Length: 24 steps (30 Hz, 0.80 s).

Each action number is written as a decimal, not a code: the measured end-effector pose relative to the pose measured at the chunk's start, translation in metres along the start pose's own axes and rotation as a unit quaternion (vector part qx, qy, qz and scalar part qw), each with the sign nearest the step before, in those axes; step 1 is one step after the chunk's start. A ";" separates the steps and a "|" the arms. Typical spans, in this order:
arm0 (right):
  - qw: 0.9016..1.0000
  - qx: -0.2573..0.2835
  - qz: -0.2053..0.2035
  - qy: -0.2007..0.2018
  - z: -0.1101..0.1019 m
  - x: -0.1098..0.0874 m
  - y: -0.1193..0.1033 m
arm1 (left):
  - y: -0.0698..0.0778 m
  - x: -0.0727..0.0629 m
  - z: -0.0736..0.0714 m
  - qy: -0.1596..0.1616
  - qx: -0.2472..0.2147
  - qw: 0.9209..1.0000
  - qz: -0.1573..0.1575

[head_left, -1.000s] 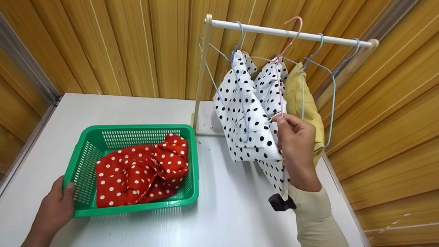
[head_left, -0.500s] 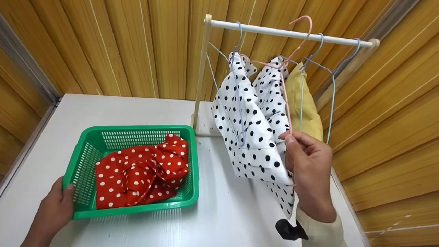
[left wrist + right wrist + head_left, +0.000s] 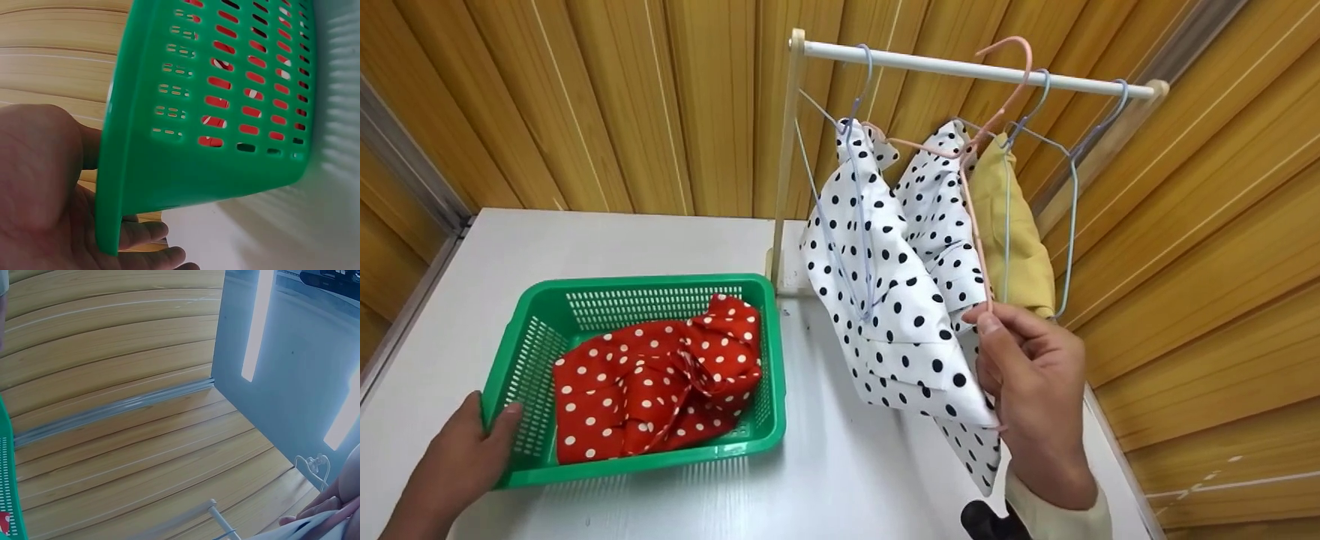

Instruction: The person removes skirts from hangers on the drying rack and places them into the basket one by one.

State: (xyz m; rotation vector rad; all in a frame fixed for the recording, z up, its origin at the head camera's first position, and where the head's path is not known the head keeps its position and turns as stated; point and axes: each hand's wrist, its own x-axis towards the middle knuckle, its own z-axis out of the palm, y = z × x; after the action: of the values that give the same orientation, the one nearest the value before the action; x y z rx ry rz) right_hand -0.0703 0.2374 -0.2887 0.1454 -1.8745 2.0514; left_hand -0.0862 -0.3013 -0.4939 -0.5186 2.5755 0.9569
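Note:
A green plastic basket (image 3: 777, 367) stands on the white table with a bunched red cloth with white dots (image 3: 652, 375) inside. My left hand (image 3: 457, 457) grips its left rim, thumb over the top; in the left wrist view the fingers (image 3: 149, 232) show beyond the rim. My right hand (image 3: 1039, 397) pinches the side wire of a pink hanger (image 3: 997, 116) between thumb and forefinger. The hanger's hook is over the rack's bar. White cloth with black dots (image 3: 915, 360) hangs slanting beside that hand, its lower corner near the wrist. In the right wrist view, only part of the right hand (image 3: 343, 495) shows.
The rack (image 3: 915, 61) stands at the back right. A blue hanger (image 3: 864, 217) overlaps the dotted cloth, and a yellow garment (image 3: 1011, 225) hangs farther right beside more blue hangers. Wood-panel walls (image 3: 622, 105) enclose the table (image 3: 585, 240) behind and at the right.
My right hand has moved down, drawing the pink hanger's side and the dotted cloth lower. The left hand stays on the basket rim. The head view has shifted slightly.

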 end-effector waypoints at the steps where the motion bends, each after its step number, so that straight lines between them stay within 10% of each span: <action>1: 1.000 -0.001 -0.002 -0.003 0.000 0.000 0.000 | 0.001 -0.001 0.000 -0.003 -0.001 1.000 -0.001; 9: 1.000 0.021 -0.003 0.000 0.001 -0.003 0.001 | 0.025 -0.013 -0.004 0.036 0.004 0.999 0.005; 17: 0.999 0.044 -0.004 -0.015 0.005 -0.004 0.001 | 0.062 -0.025 -0.004 0.114 -0.001 0.989 0.096; 24: 0.997 0.057 -0.014 -0.041 0.008 -0.003 0.002 | 0.104 -0.026 0.005 0.084 0.002 0.987 0.137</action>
State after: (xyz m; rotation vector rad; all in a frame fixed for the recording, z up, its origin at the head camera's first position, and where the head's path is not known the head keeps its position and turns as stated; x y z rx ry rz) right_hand -0.0700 0.2289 -0.2909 0.2880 -1.7911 2.1633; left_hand -0.1092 -0.2190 -0.4286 -0.2551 2.8538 1.0332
